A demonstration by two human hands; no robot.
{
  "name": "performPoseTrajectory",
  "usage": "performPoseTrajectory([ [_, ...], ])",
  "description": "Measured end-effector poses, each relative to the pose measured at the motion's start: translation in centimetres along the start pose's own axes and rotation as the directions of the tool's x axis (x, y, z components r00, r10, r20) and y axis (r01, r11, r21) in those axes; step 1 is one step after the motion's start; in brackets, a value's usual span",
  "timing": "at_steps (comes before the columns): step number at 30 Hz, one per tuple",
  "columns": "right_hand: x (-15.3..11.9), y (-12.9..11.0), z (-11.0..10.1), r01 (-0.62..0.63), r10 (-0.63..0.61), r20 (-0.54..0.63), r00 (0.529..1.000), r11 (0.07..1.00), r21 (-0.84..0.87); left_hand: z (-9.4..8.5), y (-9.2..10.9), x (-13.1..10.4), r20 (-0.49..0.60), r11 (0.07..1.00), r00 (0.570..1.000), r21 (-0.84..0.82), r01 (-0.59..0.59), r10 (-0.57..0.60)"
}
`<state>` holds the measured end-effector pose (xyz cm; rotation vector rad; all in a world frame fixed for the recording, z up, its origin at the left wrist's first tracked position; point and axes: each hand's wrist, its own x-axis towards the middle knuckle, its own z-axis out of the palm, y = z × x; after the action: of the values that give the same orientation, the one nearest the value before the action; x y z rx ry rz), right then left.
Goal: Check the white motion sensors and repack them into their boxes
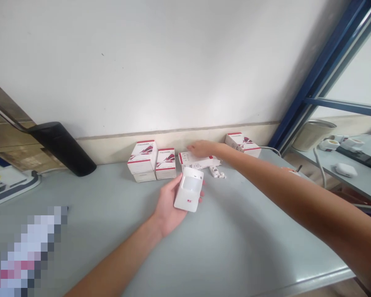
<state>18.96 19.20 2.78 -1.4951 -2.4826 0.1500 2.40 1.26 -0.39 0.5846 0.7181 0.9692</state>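
Observation:
My left hand (170, 204) is wrapped round a white motion detector (189, 190), held above the table. The detector's front faces up, with a curved lens window and a small red logo. My right hand (201, 148) reaches across to the wall side, over a white and red box (185, 158) lying low on the table. Its fingers look curled down at the box, and their tips are hidden, so what they grip cannot be seen. Beside that box lie small white plastic parts (217, 172).
Stacked white and red boxes (141, 159) and another box (166, 163) stand left of my hands. One more box (250, 146) is at the right. A black cylindrical object (63, 148) leans at the left. A blue frame (309, 74) bounds the grey table (235, 239) on the right.

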Motion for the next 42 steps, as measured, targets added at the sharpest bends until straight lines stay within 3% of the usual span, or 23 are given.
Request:
performPoseTrajectory([
  [4, -2.1, -0.3, -2.2, 0.026, -0.024, -0.027, 0.999, 0.998, 0.054, -0.2, 0.1, 0.1, -0.056, 0.997, 0.997, -0.051, -0.055, 0.052],
  [7, -5.3, -1.0, -3.1, 0.076, -0.02, -0.286, 0.958, 0.98, 0.186, -0.6, 0.0, 0.3, -0.047, 0.995, 0.996, -0.066, -0.075, 0.072],
  [9, -8.0, -1.8, -2.7, 0.074, 0.095, -0.409, 0.907, 0.922, 0.38, -0.8, -0.1, 0.4, -0.019, 0.995, 0.997, -0.063, -0.077, 0.076],
  [11, -10.7, -2.8, -1.4, -0.046, 0.26, -0.265, 0.929, 0.789, 0.612, -0.9, -0.2, 0.3, 0.018, 0.996, 0.997, -0.049, -0.073, 0.074],
  [13, -12.9, -3.7, 0.3, -0.156, 0.291, -0.025, 0.956, 0.58, 0.799, -0.7, -0.3, 0.1, 0.053, 0.998, 0.996, -0.017, -0.067, 0.068],
  [16, -14.7, -4.4, 2.2, -0.279, 0.166, 0.244, 0.955, 0.234, 0.931, -0.1, -0.5, -0.4, 0.079, 0.998, 0.996, 0.036, -0.042, 0.039],
  [18, -15.0, -4.3, 2.7, -0.322, 0.112, 0.31, 0.944, 0.106, 0.941, 0.2, -0.5, -0.7, 0.085, 0.998, 0.996, 0.066, -0.025, 0.019],
  [19, -15.0, -4.2, 2.8, -0.33, 0.108, 0.32, 0.941, 0.085, 0.94, 0.4, -0.5, -0.8, 0.09, 0.997, 0.996, 0.081, -0.018, 0.011],
  [23, -14.8, -3.4, 2.3, -0.295, 0.147, 0.27, 0.951, 0.183, 0.938, 0.6, -0.2, -1.1, 0.126, 0.99, 0.992, 0.14, -0.001, -0.016],
  [28, -14.4, -2.0, 1.1, -0.15, 0.293, 0.054, 0.955, 0.315, 0.937, 0.6, 0.1, -1.5, 0.193, 0.981, 0.979, 0.19, 0.034, -0.071],
  [30, -14.1, -0.7, 0.2, -0.086, 0.39, -0.056, 0.919, 0.337, 0.938, 0.8, 0.0, -1.8, 0.234, 0.977, 0.966, 0.208, 0.056, -0.105],
  [35, -13.9, 3.5, -2.8, 0.119, 0.547, -0.306, 0.779, 0.35, 0.929, 1.7, -0.7, -2.5, 0.352, 0.966, 0.915, 0.233, 0.116, -0.195],
  [39, -14.5, 4.8, -4.5, 0.124, 0.585, -0.33, 0.741, 0.364, 0.923, 2.0, -0.9, -2.8, 0.426, 0.968, 0.879, 0.217, 0.128, -0.212],
  [42, -14.7, 5.0, -4.9, 0.116, 0.599, -0.317, 0.735, 0.349, 0.93, 1.9, -1.0, -2.6, 0.419, 0.97, 0.888, 0.218, 0.104, -0.189],
])
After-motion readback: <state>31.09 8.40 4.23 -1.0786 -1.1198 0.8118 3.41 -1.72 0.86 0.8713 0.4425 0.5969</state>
